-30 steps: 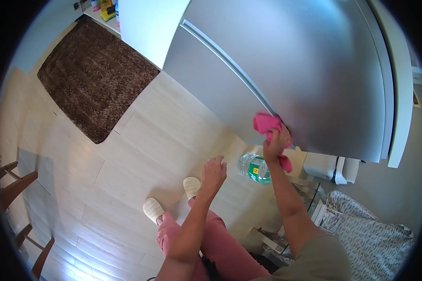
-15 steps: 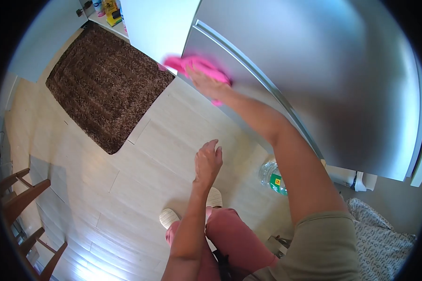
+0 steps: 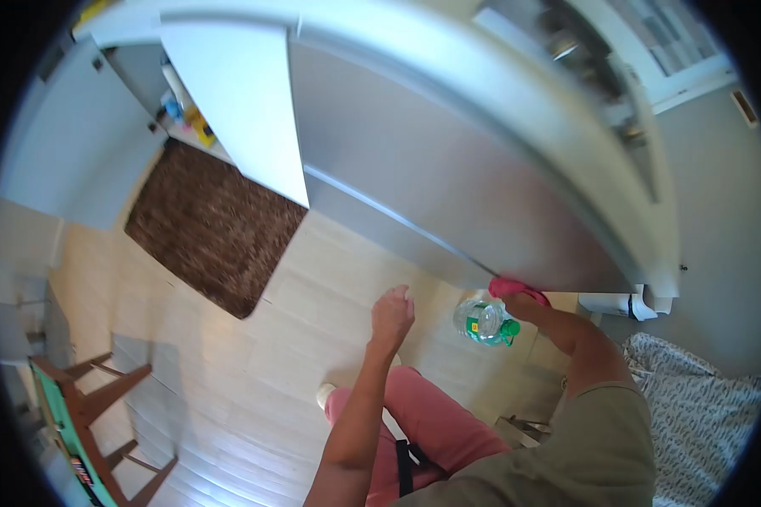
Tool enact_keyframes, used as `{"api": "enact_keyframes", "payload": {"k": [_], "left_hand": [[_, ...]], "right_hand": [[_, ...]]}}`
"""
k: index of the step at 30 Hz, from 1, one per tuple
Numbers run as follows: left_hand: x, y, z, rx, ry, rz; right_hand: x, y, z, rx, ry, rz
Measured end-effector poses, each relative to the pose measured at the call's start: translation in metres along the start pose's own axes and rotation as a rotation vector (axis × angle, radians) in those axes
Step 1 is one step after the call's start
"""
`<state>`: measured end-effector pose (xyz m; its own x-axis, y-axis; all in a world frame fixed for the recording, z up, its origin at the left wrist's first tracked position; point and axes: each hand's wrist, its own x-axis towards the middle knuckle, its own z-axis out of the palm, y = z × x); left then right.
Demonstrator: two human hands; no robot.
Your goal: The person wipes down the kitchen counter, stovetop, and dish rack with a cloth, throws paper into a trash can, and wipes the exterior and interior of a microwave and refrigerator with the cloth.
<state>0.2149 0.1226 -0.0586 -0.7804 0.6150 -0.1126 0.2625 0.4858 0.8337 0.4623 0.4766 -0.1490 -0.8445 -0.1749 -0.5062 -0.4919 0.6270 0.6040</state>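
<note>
My right hand (image 3: 524, 306) is shut on a bright pink cloth (image 3: 509, 287), pressed near the lower right end of a silver-grey panel front (image 3: 448, 177). A pale horizontal strip (image 3: 380, 207) runs along that front. Just below the cloth, a large clear plastic bottle (image 3: 482, 323) with a green cap and green label is on the floor. My left hand (image 3: 393, 317) hangs over the floor, its fingers loosely curled with nothing in them. It touches nothing.
A brown mat (image 3: 220, 228) lies before an open cabinet door (image 3: 76, 144), with bottles inside. Wooden furniture legs (image 3: 114, 397) stand at the left. Patterned fabric (image 3: 693, 414) is at the right, and a white rolled item (image 3: 613, 304) sits beside the panel's lower corner.
My right hand has carried the pink cloth from the panel's left end to its lower right end. The view has shifted, showing more above the panel. My left hand's fingers have curled in.
</note>
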Motion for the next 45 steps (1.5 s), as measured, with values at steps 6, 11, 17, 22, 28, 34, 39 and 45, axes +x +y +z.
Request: {"api": "enact_keyframes", "payload": {"k": [6,11,17,22,28,34,39,45], "left_hand": [[0.003,0.191,-0.104,0.110,-0.182,0.255],[0.007,0.263,-0.183,0.041,-0.188,0.444],[0.053,0.274,-0.276,-0.121,-0.019,0.479],[0.113,0.273,-0.361,-0.071,0.014,0.482],[0.177,0.283,-0.436,-0.075,0.000,0.437],[0.288,0.299,-0.440,-0.418,0.010,0.492],[0.374,0.319,-0.411,-0.372,0.003,0.459],[0.427,0.341,-0.394,-0.731,0.096,0.366]], "right_hand": [[-0.088,0.110,-0.227,0.674,-0.089,0.047],[-0.115,0.233,-0.399,0.844,0.704,0.414],[-0.025,0.256,-0.422,0.696,0.872,0.661],[0.095,0.277,-0.503,0.785,0.936,0.789],[0.156,0.332,-0.584,1.452,1.487,0.924],[0.145,0.377,-0.584,1.470,1.519,1.162],[0.176,0.348,-0.573,0.962,0.648,1.017],[0.152,0.364,-0.545,1.817,1.160,0.650]]}}
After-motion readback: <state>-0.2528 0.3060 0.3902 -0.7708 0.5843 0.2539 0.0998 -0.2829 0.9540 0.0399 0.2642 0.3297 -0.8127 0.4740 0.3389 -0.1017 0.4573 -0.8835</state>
